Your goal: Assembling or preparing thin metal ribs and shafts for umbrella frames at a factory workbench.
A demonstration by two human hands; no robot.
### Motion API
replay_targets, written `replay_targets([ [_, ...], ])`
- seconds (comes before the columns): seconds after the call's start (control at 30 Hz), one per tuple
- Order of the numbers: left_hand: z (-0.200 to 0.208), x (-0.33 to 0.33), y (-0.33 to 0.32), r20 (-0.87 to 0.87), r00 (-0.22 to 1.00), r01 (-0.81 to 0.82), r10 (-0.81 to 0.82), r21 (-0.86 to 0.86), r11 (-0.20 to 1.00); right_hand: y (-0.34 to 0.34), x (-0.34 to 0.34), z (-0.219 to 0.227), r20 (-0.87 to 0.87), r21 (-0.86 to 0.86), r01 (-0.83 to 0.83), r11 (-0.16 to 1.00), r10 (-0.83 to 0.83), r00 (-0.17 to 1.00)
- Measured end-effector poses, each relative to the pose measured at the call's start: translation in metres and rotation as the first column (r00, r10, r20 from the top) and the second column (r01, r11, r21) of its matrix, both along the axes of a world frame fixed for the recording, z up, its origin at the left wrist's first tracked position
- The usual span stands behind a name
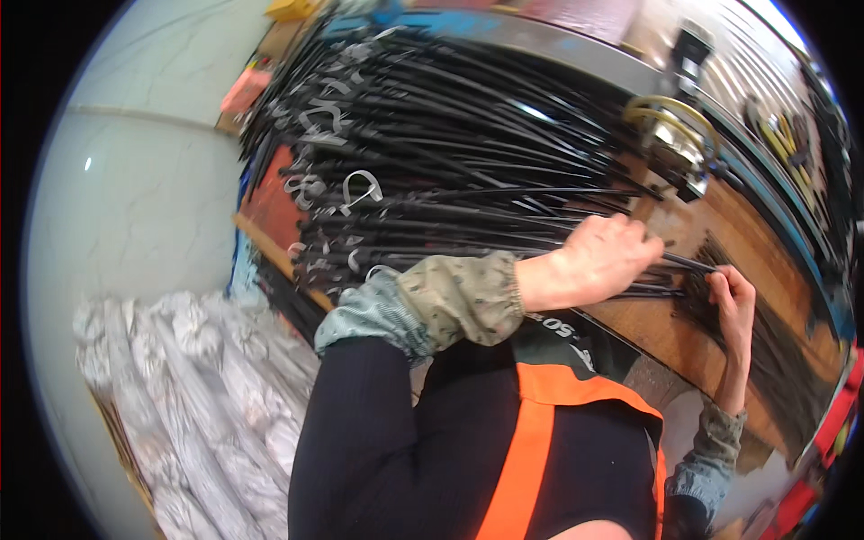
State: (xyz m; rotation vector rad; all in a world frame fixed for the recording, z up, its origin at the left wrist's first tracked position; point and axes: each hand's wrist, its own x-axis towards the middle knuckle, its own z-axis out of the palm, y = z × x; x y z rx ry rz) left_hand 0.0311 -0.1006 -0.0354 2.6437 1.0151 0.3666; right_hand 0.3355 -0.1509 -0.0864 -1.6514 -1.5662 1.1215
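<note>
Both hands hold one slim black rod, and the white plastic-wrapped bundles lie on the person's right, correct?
No: the head view shows the white bundles on the person's left. The left hand and right hand hold one slim black rod.

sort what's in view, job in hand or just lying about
Apparently in the job:
thin black rod held by left hand and right hand
pile of long black rods

Apparently lying about:
long white plastic-wrapped bundles
small pink object
</note>
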Motion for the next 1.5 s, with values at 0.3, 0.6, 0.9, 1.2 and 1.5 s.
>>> replay_targets([
  [0.3, 0.022, 0.012, 0.034, -0.038, 0.966, 0.245, -0.257, -0.198, 0.949, -0.028, -0.013, 0.007, 0.424, 0.658, -0.262, 0.706, -0.06, 0.904],
  [0.6, 0.073, 0.09, 0.055, -0.038, 0.86, 0.509, -0.508, 0.019, 0.861, -0.047, 0.03, 0.024, 0.141, 0.793, 0.087, 0.603, -0.321, 0.937],
  [0.9, 0.075, 0.183, 0.093, -0.101, 0.74, 0.666, -0.665, 0.25, 0.703, -0.049, 0.129, 0.049, 0.433, 0.697, 0.09, 0.712, -0.517, 0.739],
  [1.2, 0.064, 0.217, 0.094, -0.124, 0.723, 0.689, -0.679, 0.191, 0.699, -0.06, 0.207, 0.026, 0.504, 0.726, 0.133, 0.675, -0.653, 0.564],
  [1.5, 0.077, 0.202, 0.109, -0.068, 0.8, 0.594, -0.596, 0.218, 0.774, -0.042, 0.19, 0.007, 0.365, 0.85, 0.102, 0.517, -0.717, 0.594],
])
